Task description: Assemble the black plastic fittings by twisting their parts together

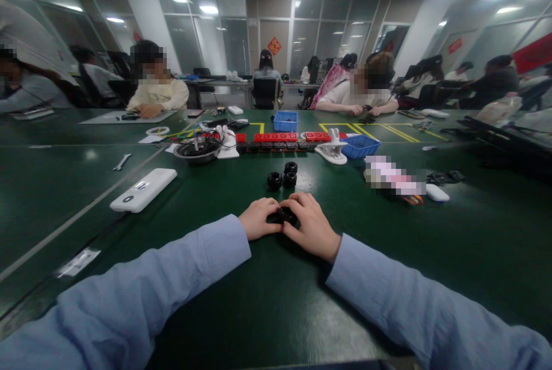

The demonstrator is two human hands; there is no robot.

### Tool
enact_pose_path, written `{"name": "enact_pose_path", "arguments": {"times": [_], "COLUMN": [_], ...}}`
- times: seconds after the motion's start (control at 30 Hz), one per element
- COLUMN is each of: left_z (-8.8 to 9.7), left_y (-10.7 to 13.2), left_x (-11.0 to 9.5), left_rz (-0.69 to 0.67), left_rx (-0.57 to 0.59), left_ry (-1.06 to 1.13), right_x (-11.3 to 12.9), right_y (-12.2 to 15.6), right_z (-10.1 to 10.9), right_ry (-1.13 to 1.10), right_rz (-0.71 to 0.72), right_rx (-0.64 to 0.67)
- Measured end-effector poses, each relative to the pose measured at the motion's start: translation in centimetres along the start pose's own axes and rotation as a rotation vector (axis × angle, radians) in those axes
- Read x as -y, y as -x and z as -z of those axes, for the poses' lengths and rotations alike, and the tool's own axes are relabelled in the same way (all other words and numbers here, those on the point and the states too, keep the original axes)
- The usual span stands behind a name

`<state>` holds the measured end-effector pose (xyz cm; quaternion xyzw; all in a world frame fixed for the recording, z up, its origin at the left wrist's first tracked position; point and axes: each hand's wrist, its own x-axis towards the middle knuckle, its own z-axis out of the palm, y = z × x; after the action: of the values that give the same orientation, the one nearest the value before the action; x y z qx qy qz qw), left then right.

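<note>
My left hand (260, 219) and my right hand (311, 225) meet low over the green table, with fingers curled around glossy black round pieces (287, 216) that look like small wheels. Fingers cover much of these pieces, so I cannot tell exactly how many there are. My right thumb and fingers arch over the nearer one, while my left fingers press in from the other side. Just beyond my hands stand three similar black pieces: one on the left (275, 181), one on the right (290, 180) and one behind it (291, 168).
A white power bank (144, 190) and a wrench (122, 162) lie left. Across the middle are a metal bowl (196, 154) of cables, red strips (276, 137), a white clip stand (332, 150) and a blue bin (361, 146). People sit across the table.
</note>
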<state>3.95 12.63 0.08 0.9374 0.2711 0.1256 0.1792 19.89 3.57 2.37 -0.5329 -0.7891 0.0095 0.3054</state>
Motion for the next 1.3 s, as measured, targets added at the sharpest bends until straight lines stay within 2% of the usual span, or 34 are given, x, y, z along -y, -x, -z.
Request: {"name": "enact_pose_path", "arguments": {"times": [0.17, 0.53, 0.9, 1.07, 1.13, 1.3], "left_z": [-0.09, 0.20, 0.03, 0.14, 0.17, 0.23], "left_y": [-0.03, 0.02, -0.03, 0.01, 0.02, 0.03], "left_x": [0.16, -0.35, 0.06, 0.03, 0.00, -0.22], "left_rz": [-0.010, -0.016, -0.024, -0.018, -0.009, 0.010], "left_rx": [0.001, -0.017, -0.013, -0.003, 0.002, 0.001], "left_ry": [0.001, 0.041, 0.013, 0.020, 0.023, 0.023], "right_x": [0.15, -0.54, -0.46, -0.37, -0.35, -0.80], "right_y": [0.05, 0.26, 0.16, 0.42, 0.48, 0.26], "right_z": [0.07, -0.43, -0.40, 0.15, 0.25, -0.21], "right_ry": [-0.013, -0.043, -0.095, -0.171, -0.180, -0.150], "right_rz": [0.025, 0.132, 0.097, 0.188, 0.157, -0.031], "right_rx": [-0.011, -0.131, -0.171, -0.256, -0.282, -0.257]}}
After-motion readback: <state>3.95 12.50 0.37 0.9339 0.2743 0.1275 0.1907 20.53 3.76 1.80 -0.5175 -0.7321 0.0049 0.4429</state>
